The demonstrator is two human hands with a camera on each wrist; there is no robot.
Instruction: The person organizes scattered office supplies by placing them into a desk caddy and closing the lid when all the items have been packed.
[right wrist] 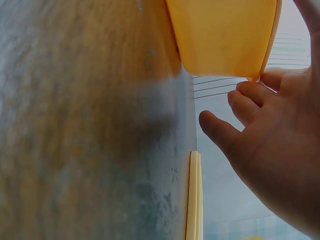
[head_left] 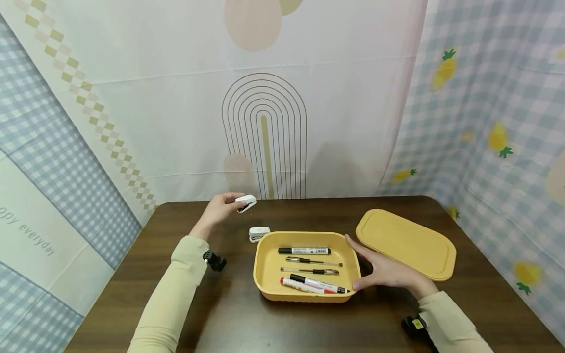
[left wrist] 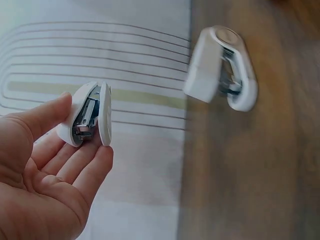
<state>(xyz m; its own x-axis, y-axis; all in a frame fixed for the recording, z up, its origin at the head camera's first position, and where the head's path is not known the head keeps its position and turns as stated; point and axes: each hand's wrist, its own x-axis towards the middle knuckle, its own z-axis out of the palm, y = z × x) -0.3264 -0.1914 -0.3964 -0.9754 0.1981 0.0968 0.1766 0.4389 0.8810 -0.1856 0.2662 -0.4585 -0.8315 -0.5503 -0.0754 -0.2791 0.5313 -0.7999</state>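
My left hand [head_left: 222,208] is raised over the back left of the table and pinches a small white stapler [left wrist: 85,114] between thumb and fingers. Its metal inside shows in the left wrist view. A second white stapler [head_left: 259,233] stands on the table by the far left corner of a yellow box [head_left: 270,260]. Inside the box lie a black-and-white marker [head_left: 304,251], two pens [head_left: 311,271], and a red-capped marker [head_left: 304,285] beside a black-capped marker [head_left: 320,283]. My right hand [head_left: 384,268] rests against the box's right side, thumb and forefinger spread along its rim.
A yellow lid [head_left: 408,245] lies flat on the dark wooden table [head_left: 229,323], to the right of the box and behind the right hand. A patterned cloth [head_left: 185,122] hangs along the table's back edge, with checked cloth [head_left: 476,108] at the right.
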